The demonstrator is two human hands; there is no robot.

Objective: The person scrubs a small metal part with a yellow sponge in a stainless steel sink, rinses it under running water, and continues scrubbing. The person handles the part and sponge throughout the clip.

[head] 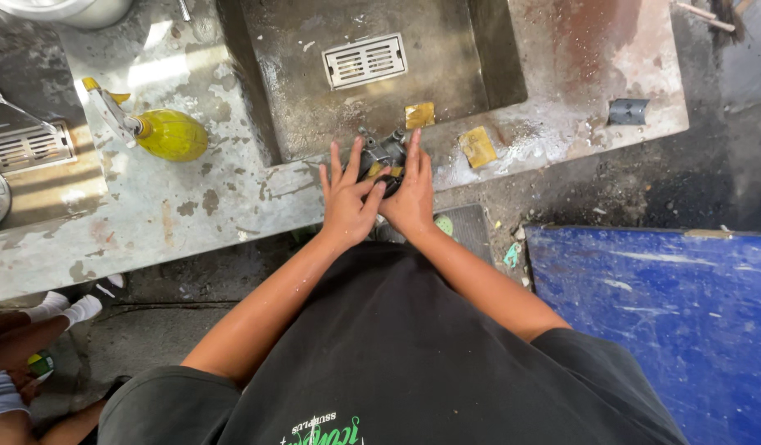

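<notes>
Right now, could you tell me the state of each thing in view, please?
Left hand: gripping the metal part.
Right hand: gripping it too.
Metal part: held at the sink's front edge.
Yellow spray bottle: lying on its side.
Sink: dirty, drain uncovered.

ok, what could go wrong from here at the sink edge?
Both hands, left hand and right hand, grip a small dark metal part right at the wet sink rim; it could slip into the basin. The yellow pads beside it might get knocked off the counter.
</notes>
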